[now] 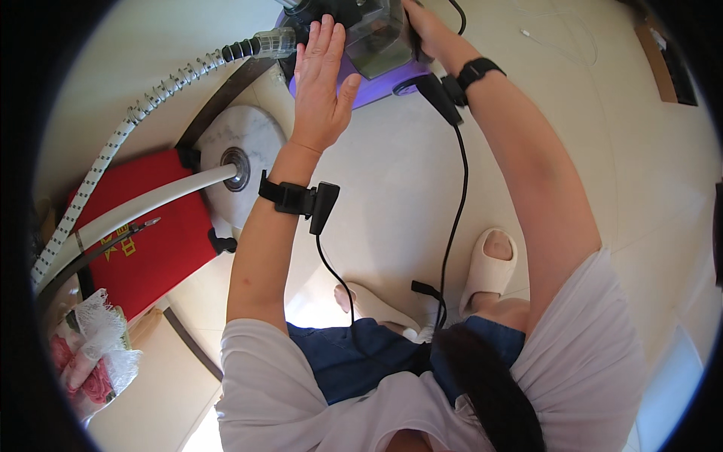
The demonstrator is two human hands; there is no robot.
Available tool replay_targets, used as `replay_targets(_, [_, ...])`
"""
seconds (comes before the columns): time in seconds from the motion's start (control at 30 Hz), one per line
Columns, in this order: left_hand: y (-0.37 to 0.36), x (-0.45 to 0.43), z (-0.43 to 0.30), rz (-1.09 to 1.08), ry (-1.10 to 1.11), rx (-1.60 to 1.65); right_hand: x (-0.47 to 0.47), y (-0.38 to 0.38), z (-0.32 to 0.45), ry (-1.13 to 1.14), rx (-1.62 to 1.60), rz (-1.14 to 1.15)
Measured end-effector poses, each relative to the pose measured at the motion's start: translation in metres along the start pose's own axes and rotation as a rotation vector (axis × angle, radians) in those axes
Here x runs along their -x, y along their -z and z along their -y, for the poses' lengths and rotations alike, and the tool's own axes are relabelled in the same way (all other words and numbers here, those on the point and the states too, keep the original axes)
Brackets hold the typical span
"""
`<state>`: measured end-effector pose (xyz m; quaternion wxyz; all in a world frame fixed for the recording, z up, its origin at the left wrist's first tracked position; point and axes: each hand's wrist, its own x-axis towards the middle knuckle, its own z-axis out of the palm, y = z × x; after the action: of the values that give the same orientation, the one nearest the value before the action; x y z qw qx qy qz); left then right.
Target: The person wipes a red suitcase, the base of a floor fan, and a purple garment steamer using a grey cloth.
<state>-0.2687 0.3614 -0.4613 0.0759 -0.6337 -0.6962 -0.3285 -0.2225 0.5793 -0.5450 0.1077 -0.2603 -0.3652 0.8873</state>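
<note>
A purple and black appliance with a smoky clear tank (pixel 378 48), apparently a garment steamer base, stands on the floor at the top of the view. My left hand (pixel 322 85) lies with fingers extended over its near left side, beside the clear hose connector (pixel 275 43); whether the palm touches it is hard to tell. My right hand (pixel 427 28) is at the tank's right side, its fingertips partly hidden at the picture's rim, so its grip is unclear. A striped hose (pixel 121 133) with a wire spring runs from the connector down to the left.
A round marble-patterned base (pixel 248 130) with a curved white pole (pixel 169 189) stands at left, near a red case (pixel 169 237) bearing writing. Wrapped pink flowers (pixel 96 373) are lower left. A white cable (pixel 556 48) lies upper right, near a cardboard box (pixel 655 62). Black cables hang from my wrist straps.
</note>
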Motion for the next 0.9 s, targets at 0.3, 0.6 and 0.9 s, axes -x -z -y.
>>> replay_targets(0.3, [0.023, 0.002, -0.004, 0.091, -0.006, 0.006, 0.068, 0.012, -0.054, 0.213, 0.595, -0.307])
replay_targets(0.6, [0.051, 0.045, -0.031, 0.146, 0.189, 0.318, 0.184, -0.068, -0.035, 0.302, 0.723, 0.102])
replay_targets(0.9, [0.059, 0.08, -0.009, 0.019, 0.7, 0.777, 0.17, -0.135, -0.034, 0.69, 1.306, 0.396])
